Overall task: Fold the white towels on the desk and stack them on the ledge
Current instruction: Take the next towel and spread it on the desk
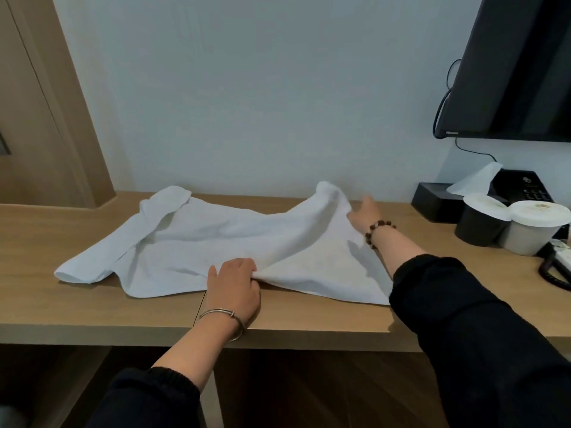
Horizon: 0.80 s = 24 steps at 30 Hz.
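From the head view, the white towel (216, 242) lay rumpled on the desk (61, 304). Our left hand (234, 282) pinched its hem near the desk's front edge. Our right hand (364, 213) gripped the raised corner toward the desk's back. We judged the bunched end could fold crooked.

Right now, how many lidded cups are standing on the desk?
2. A black cup stands near the right end of the desk, and a pale cup is close beside it on its right. More may sit beyond the frame's edge.
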Tool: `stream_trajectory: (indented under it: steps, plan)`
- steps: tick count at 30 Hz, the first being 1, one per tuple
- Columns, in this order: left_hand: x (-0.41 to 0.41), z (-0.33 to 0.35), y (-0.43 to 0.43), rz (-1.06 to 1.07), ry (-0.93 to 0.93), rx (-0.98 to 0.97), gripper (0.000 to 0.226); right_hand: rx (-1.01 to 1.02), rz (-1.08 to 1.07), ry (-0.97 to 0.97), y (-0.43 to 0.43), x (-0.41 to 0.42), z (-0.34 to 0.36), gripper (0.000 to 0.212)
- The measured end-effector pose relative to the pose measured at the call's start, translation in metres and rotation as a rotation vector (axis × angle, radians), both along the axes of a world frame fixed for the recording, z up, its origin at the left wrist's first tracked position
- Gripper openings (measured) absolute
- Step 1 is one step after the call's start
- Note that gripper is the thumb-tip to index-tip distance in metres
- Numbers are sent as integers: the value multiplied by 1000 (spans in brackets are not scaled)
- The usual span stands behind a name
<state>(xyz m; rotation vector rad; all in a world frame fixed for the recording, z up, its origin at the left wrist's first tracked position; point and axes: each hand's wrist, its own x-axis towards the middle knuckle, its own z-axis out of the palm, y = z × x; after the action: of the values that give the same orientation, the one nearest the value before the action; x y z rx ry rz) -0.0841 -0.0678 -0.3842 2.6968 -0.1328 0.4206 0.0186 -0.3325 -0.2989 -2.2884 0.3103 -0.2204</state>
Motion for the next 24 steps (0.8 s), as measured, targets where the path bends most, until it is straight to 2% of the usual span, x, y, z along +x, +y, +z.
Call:
stream_trajectory:
  steps: [2, 8, 10, 12, 15, 17, 19, 21, 22, 24]
  plan:
    - [-1, 1, -1, -1, 10, 15, 13, -228, 109, 62, 3, -8, -16, 53]
    - [-5, 6, -3, -21, 1, 83, 19, -623, 415, 247, 16, -42, -56, 55]
    - [-6, 7, -3, 33, -25, 116, 29, -717, 382, 252, 13, -53, -59, 51]
    - [-8, 8, -1, 136, -15, 132, 41, -823, 228, 255, 10, -61, -54, 47]
    - [-10, 8, -2, 155, 17, 124, 42, -1056, 56, 329, 15, -68, -38, 34]
    - [-12, 9, -3, 131, -26, 102, 37, -1061, 116, 243, 26, -69, -33, 26]
    - [-14, 12, -3, 119, -65, 59, 33, -860, 319, 97, 41, -72, -39, 33]
    - [-18, 12, -3, 113, -101, 73, 30, -701, 519, 85, 53, -82, -47, 34]
    - [-19, 12, -2, 99, -131, 80, 29, -700, 545, 96, 53, -86, -50, 33]
    - [-21, 13, 0, 53, -214, 72, 25, -715, 441, 86, 46, -88, -49, 31]
